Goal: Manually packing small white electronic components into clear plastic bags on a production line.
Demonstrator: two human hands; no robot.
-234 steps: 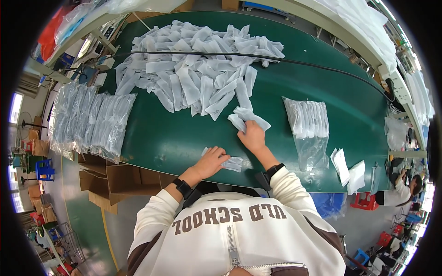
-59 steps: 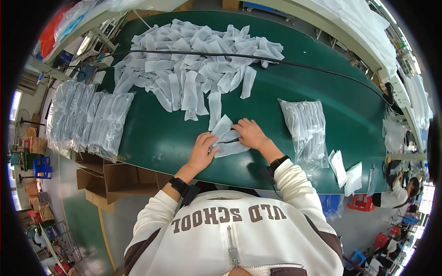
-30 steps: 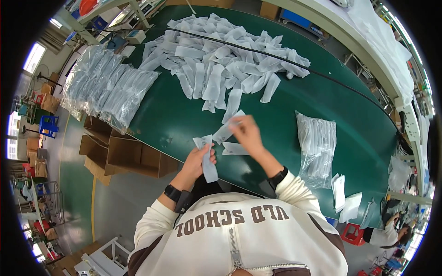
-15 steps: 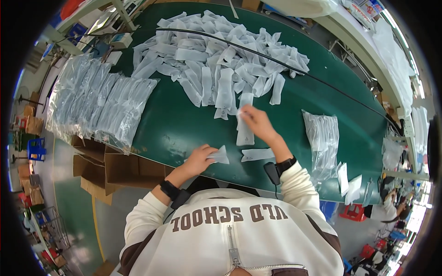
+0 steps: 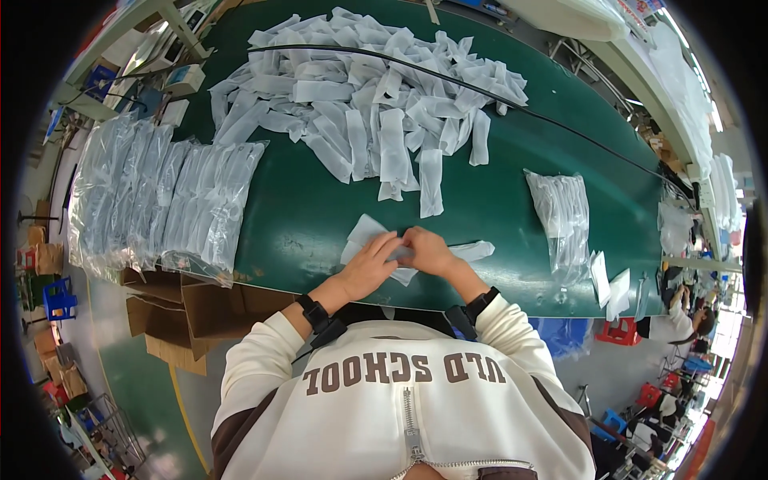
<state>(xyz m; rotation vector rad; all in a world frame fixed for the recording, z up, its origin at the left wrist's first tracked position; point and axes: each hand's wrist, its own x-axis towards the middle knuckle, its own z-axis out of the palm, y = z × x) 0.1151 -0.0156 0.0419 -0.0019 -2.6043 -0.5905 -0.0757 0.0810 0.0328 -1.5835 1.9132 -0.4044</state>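
Note:
My left hand (image 5: 366, 270) and my right hand (image 5: 430, 254) meet at the table's near side, fingers touching. Both are closed around a whitish, translucent plastic pouch (image 5: 364, 231), whose end sticks out beyond my left fingers. Another pale end (image 5: 404, 277) shows below the hands; I cannot tell whether it is the same pouch. A separate flat pouch (image 5: 474, 250) lies partly behind my right hand. Farther off, a big loose heap of similar pouches (image 5: 336, 92) spreads over the table, one pouch (image 5: 431, 184) lying at its near edge.
Clear bags packed with pouches (image 5: 168, 200) crowd the left side of the green table (image 5: 496, 208). Another filled bag (image 5: 562, 220) lies at right, near white slips (image 5: 618, 294). A black cable (image 5: 448, 78) crosses above the heap. Open cardboard boxes (image 5: 216, 316) stand below the left edge.
My right hand has come back from the heap's near edge to join my left hand. The pouch end that was in my left hand now sits between both hands. The view has shifted slightly.

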